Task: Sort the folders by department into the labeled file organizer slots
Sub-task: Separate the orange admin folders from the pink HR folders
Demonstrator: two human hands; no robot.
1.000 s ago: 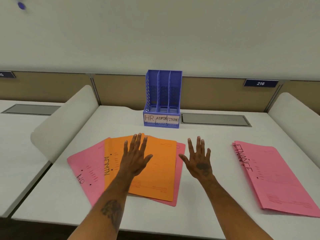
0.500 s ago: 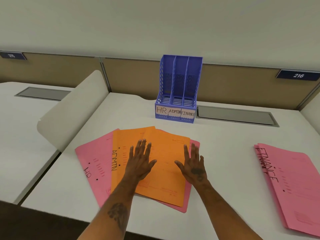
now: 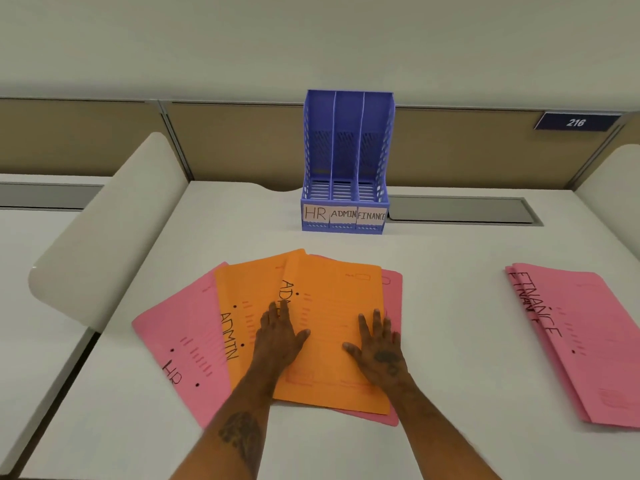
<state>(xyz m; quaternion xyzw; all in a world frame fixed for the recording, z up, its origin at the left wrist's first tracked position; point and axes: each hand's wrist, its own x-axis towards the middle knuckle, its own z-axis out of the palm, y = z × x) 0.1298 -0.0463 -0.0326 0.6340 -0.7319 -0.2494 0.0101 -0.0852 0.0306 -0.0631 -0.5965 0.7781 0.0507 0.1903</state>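
Both hands lie flat with fingers straight, gripping nothing. The left hand [image 3: 280, 337] and right hand [image 3: 379, 346] press on the top orange card folder marked ADMIN [image 3: 334, 299]. It is fanned over a second orange ADMIN folder [image 3: 242, 299] and a pink HR card folder [image 3: 183, 344]. It would be best to square the two orange ones, pinch their edges, and stand them in the middle ADMIN slot of the blue plastic file organizer [image 3: 346, 150] beyond.

1. Illumination: bright, even and diffuse; no glare.
2. Shadows: soft and faint, beneath the hands [image 3: 280, 337] on the surface [image 3: 450, 341].
3. Distortion: wide-angle bowing at the edges.
4. Focus: slightly soft throughout.
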